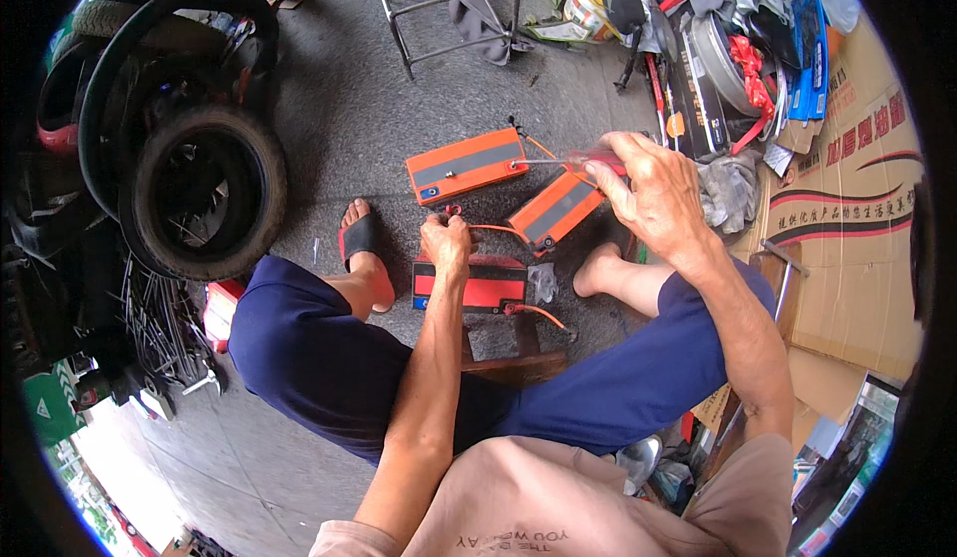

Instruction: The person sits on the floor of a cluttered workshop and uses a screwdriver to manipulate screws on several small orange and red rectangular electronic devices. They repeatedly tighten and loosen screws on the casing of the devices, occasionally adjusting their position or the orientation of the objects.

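Observation:
My right hand (643,188) grips the red translucent handle of a screwdriver (543,162), whose tip rests at a terminal on an orange battery with a grey stripe (464,163). A second orange battery (555,208) lies angled under that hand. My left hand (446,238) pinches a small red-tipped end of an orange cable (493,227), just below the first battery. Beneath it is a black battery with a red top (488,288), with another orange cable (543,316) at its right terminal. A small clear plastic bag (541,283) lies beside it.
Tires (199,188) are piled at left above metal rods (164,323). A metal rack (449,44) stands beyond the batteries. Mixed clutter (738,59) and cardboard sheets (837,288) line the right. My sandalled left foot (364,258) and bare-looking right foot (598,276) flank the work.

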`<action>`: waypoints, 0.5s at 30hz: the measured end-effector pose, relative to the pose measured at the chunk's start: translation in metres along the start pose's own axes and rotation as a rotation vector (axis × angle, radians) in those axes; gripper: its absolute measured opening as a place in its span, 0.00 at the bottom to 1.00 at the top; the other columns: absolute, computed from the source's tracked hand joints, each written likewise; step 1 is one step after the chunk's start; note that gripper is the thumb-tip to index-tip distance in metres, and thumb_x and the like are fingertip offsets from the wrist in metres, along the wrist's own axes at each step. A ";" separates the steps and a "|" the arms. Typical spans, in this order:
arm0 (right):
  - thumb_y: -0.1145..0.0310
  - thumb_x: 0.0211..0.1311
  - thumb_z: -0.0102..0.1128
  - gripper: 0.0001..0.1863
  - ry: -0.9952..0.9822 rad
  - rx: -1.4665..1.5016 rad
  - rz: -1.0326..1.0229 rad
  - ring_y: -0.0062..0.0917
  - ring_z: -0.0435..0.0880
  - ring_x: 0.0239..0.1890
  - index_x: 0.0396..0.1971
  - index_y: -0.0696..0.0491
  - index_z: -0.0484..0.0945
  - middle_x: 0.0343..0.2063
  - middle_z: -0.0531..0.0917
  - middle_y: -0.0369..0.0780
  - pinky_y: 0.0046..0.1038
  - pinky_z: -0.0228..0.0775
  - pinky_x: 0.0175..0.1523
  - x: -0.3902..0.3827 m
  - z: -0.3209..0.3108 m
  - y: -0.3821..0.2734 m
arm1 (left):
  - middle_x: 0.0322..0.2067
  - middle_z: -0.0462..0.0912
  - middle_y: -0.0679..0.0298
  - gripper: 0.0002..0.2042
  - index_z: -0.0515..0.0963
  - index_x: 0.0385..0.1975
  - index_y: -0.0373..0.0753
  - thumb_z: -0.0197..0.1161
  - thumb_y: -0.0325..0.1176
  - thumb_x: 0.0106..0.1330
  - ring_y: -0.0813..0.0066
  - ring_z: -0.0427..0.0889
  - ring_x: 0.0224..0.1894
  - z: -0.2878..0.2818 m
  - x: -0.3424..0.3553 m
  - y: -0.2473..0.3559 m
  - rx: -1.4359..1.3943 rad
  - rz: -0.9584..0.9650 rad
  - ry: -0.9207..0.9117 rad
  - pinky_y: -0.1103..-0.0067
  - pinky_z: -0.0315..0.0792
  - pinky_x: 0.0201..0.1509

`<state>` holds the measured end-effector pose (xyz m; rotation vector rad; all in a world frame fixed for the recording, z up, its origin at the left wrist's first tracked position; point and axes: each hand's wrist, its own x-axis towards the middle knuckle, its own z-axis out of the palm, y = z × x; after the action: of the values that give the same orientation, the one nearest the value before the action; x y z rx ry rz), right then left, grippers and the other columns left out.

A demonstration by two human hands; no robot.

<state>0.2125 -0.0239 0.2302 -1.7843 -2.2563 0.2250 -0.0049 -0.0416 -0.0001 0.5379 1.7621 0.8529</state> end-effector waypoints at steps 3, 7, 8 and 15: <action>0.60 0.64 0.65 0.15 0.006 0.006 0.014 0.43 0.84 0.31 0.41 0.56 0.80 0.32 0.85 0.47 0.40 0.74 0.36 -0.001 0.000 0.003 | 0.23 0.84 0.52 0.11 0.77 0.37 0.25 0.54 0.28 0.64 0.66 0.85 0.19 0.000 -0.005 0.009 0.093 0.012 0.024 0.73 0.79 0.20; 0.59 0.64 0.65 0.16 -0.002 -0.004 0.045 0.42 0.84 0.29 0.42 0.56 0.81 0.32 0.85 0.46 0.39 0.73 0.35 -0.002 -0.001 0.003 | 0.22 0.84 0.53 0.11 0.78 0.37 0.25 0.55 0.29 0.64 0.66 0.86 0.19 0.001 -0.008 0.012 0.032 -0.013 0.015 0.73 0.78 0.20; 0.59 0.64 0.65 0.16 -0.004 0.001 0.046 0.41 0.84 0.29 0.42 0.56 0.81 0.32 0.85 0.46 0.39 0.73 0.35 -0.002 -0.001 0.003 | 0.23 0.84 0.53 0.11 0.78 0.36 0.26 0.57 0.30 0.65 0.66 0.86 0.20 0.001 -0.007 0.011 0.056 -0.012 0.021 0.72 0.79 0.20; 0.59 0.64 0.65 0.16 -0.002 -0.026 0.045 0.42 0.85 0.30 0.42 0.56 0.81 0.31 0.85 0.46 0.40 0.74 0.36 -0.003 -0.001 0.003 | 0.24 0.85 0.52 0.14 0.78 0.31 0.27 0.64 0.35 0.68 0.65 0.87 0.22 0.002 0.003 0.001 0.100 -0.022 0.004 0.71 0.80 0.20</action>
<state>0.2164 -0.0264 0.2302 -1.8505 -2.2321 0.2075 -0.0041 -0.0388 -0.0017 0.5817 1.8183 0.7534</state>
